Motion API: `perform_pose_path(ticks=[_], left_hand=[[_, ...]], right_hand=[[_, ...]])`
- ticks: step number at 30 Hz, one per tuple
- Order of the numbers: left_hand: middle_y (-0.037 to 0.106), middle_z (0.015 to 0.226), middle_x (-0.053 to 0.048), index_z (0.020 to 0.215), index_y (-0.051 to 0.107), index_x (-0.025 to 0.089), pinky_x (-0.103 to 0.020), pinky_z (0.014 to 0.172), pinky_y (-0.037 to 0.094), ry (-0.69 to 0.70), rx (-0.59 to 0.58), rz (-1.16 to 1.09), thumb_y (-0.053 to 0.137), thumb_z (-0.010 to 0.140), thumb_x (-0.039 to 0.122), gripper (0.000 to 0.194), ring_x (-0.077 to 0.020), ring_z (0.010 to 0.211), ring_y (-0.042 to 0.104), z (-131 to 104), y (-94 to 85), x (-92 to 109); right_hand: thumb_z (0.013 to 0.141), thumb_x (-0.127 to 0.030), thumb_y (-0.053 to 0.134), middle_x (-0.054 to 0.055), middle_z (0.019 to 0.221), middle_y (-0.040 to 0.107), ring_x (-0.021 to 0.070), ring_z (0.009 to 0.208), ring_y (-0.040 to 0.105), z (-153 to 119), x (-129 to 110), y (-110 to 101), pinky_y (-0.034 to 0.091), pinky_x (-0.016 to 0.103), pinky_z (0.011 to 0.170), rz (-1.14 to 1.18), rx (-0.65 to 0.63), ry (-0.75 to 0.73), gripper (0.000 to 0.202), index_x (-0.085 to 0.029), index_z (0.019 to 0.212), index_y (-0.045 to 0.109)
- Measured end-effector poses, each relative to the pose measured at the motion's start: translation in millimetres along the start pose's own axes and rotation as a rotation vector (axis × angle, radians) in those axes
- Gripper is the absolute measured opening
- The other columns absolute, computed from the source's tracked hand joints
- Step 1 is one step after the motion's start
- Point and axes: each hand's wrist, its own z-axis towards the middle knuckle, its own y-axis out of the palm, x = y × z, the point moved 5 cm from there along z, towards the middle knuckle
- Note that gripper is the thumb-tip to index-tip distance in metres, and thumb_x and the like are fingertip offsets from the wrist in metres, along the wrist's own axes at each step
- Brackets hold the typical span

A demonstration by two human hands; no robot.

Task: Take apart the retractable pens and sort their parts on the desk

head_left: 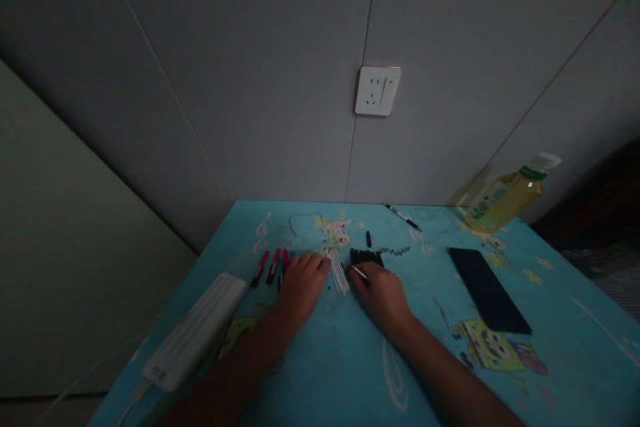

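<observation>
My left hand (pixel 305 277) rests on the table, fingers loosely bent, its fingertips beside a row of thin white sticks that look like pen refills (pixel 338 271). Whether it touches them I cannot tell. Between the fingertips of my right hand (pixel 383 290) is a slim white stick (pixel 359 273), much like those in the row. Just beyond that hand lie several black pen parts (pixel 367 255) side by side, partly covered by it. A small black cap (pixel 369 239) lies farther back. Left of my left hand are several red-and-dark pens (pixel 260 268), some partly hidden.
A white power strip (pixel 195 331) lies at left with its cable. A white-and-black pen (pixel 403 217) is near the wall. At right are a dark flat rectangle (pixel 489 289) and a bottle of yellow liquid (pixel 510 197). A wall socket (pixel 378 91) is above the blue patterned table (pixel 340 360).
</observation>
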Motion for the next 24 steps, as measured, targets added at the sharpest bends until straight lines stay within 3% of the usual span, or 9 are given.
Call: perform_pose_path(ticks=[6, 10, 14, 19, 24], left_hand=[[0.062, 0.111, -0.006, 0.126, 0.055, 0.022, -0.037, 0.086, 0.043, 0.056, -0.029, -0.067, 0.050, 0.094, 0.011, 0.034, -0.0227, 0.104, 0.057, -1.5, 7.6, 7.0], [0.063, 0.111, -0.006, 0.128, 0.053, 0.021, -0.037, 0.089, 0.045, 0.066, -0.044, -0.114, 0.046, 0.094, 0.008, 0.037, -0.0218, 0.103, 0.059, -2.1, 9.0, 9.6], [0.064, 0.110, -0.007, 0.129, 0.053, 0.020, -0.037, 0.088, 0.047, 0.063, -0.048, -0.150, 0.047, 0.093, 0.008, 0.039, -0.0226, 0.101, 0.061, -2.1, 10.7, 10.2], [0.064, 0.106, -0.006, 0.126, 0.055, 0.021, -0.037, 0.088, 0.048, 0.057, -0.044, -0.189, 0.048, 0.092, 0.009, 0.037, -0.0220, 0.096, 0.061, -1.7, 14.5, 10.9], [0.064, 0.105, -0.007, 0.123, 0.056, 0.020, -0.039, 0.089, 0.047, 0.064, -0.040, -0.185, 0.049, 0.092, 0.009, 0.034, -0.0235, 0.097, 0.060, -1.3, 12.6, 14.3]], right_hand=[[0.097, -0.039, 0.050, 0.005, 0.097, 0.073, 0.0205, 0.085, 0.068, 3.1, 5.2, -4.0, 0.043, 0.026, 0.072, 0.052, 0.047, 0.099, 0.026, -0.022, 0.106, 0.067], [0.101, -0.039, 0.040, 0.004, 0.097, 0.073, 0.0182, 0.081, 0.068, 3.4, 7.4, -8.7, 0.043, 0.024, 0.070, 0.140, 0.080, 0.085, 0.031, -0.023, 0.108, 0.065], [0.099, -0.033, 0.042, 0.006, 0.101, 0.072, 0.0189, 0.087, 0.067, 8.3, 13.9, -10.4, 0.043, 0.025, 0.077, 0.094, 0.087, 0.070, 0.029, -0.022, 0.107, 0.067], [0.095, -0.030, 0.050, 0.008, 0.107, 0.071, 0.0190, 0.090, 0.067, 39.6, 22.3, -13.1, 0.042, 0.025, 0.079, -0.066, 0.036, 0.182, 0.027, -0.022, 0.116, 0.065], [0.092, -0.037, 0.055, 0.011, 0.103, 0.071, 0.0219, 0.091, 0.067, 81.8, 14.7, -5.8, 0.042, 0.027, 0.076, -0.141, -0.025, 0.226, 0.024, -0.020, 0.100, 0.070]])
